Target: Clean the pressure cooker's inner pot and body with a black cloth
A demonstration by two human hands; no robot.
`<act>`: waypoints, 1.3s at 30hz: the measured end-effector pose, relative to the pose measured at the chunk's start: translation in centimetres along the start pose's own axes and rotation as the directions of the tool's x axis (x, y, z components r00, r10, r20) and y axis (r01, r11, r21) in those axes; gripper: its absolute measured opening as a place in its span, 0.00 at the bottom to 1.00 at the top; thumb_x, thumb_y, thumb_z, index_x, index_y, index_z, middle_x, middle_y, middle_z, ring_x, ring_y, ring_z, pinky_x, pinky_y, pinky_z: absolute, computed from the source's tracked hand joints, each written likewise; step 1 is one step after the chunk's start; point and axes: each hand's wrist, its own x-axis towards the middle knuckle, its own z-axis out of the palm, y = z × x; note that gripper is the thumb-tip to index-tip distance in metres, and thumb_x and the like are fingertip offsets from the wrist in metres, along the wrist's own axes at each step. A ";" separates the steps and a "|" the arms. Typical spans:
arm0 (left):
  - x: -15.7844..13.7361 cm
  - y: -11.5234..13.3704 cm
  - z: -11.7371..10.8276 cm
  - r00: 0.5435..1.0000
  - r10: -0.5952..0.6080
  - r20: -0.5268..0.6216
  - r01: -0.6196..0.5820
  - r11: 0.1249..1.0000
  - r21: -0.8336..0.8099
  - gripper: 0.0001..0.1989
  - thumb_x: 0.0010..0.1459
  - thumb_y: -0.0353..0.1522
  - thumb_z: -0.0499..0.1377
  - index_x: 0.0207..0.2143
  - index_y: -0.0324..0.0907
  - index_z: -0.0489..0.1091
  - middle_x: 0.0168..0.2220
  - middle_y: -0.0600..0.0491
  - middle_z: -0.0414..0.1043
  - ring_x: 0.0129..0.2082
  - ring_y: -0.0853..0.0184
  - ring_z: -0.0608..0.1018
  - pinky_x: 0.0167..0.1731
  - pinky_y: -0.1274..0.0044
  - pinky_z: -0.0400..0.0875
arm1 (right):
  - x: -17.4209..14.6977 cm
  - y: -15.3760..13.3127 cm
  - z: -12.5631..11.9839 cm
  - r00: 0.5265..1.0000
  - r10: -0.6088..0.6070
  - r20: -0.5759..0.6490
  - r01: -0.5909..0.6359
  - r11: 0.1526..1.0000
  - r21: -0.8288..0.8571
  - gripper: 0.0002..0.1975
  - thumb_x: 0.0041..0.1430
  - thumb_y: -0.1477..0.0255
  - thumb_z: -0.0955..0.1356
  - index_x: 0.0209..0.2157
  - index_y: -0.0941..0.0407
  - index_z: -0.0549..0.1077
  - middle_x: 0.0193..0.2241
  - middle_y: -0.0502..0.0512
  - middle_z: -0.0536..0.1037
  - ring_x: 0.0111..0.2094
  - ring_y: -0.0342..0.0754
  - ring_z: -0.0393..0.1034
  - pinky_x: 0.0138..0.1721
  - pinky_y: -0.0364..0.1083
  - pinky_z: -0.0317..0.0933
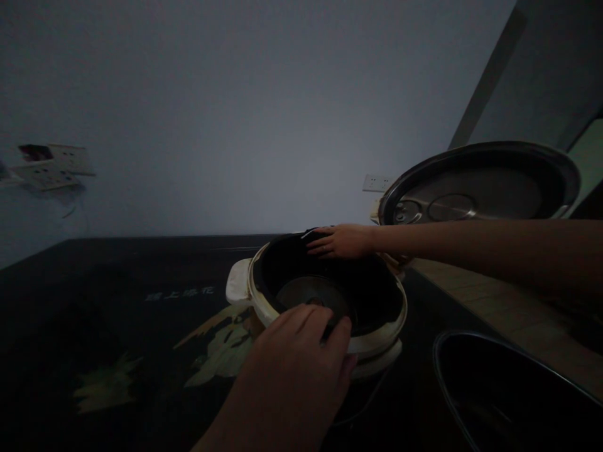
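Observation:
A pale rice cooker (377,342) with its inside bare stands on a dark table, its round heating plate visible at the bottom. The lid (509,182) is swung open to the right, its metal inner face showing. My left hand (301,351) is closed over the cooker's near rim, fingers curled inward. Across the opening, my right hand (342,242) reaches in from the right. Its fingers are stretched out along the far inner wall. By those fingertips lies a dark patch with a thin pale edge; I cannot make out what it is.
A dark inner pot (471,376) stands at the lower right. The black glossy tabletop (117,326) has a flower pattern and pale characters. Behind it is a wall with sockets at left (70,159) and a socket plate (377,182) near the lid. Tiled floor (471,295) shows at right.

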 end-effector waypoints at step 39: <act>-2.1 -4.4 -2.5 0.908 -0.285 -0.306 0.269 0.958 -0.096 0.16 0.64 0.38 0.49 0.49 0.47 0.71 0.47 0.52 0.78 0.43 0.60 0.80 0.41 0.66 0.77 | 4.1 -8.1 -2.3 0.859 0.503 0.094 -0.374 0.493 0.786 0.17 0.65 0.73 0.61 0.52 0.62 0.72 0.52 0.65 0.75 0.51 0.54 0.70 0.54 0.52 0.59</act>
